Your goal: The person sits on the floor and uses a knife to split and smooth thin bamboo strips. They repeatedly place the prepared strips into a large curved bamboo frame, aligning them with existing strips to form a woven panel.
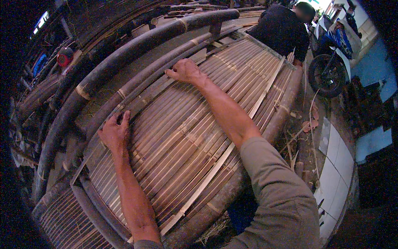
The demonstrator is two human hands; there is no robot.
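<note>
A bamboo bench with a seat of long split bamboo slats [178, 124] stretches across the view in front of me. Along the slats' far edge lies a flat bamboo strip [150, 93]. My left hand [115, 133] is at the strip's nearer left part, its fingers curled over the edge and the thumb raised apart from them. Farther along, my right hand [187, 72] has bent fingers closed at the same strip; the fingertips are partly hidden. A pale, narrow bamboo lath [215, 166] lies lengthwise over the slats, under my right forearm.
Thick dark bamboo poles [137, 47] curve along the bench's far side. A person in dark clothes [278, 29] bends over its far end. At right stand a blue-and-white motorcycle [331, 66] and pale floor tiles [338, 170]. Another slatted bamboo piece [74, 222] lies lower left.
</note>
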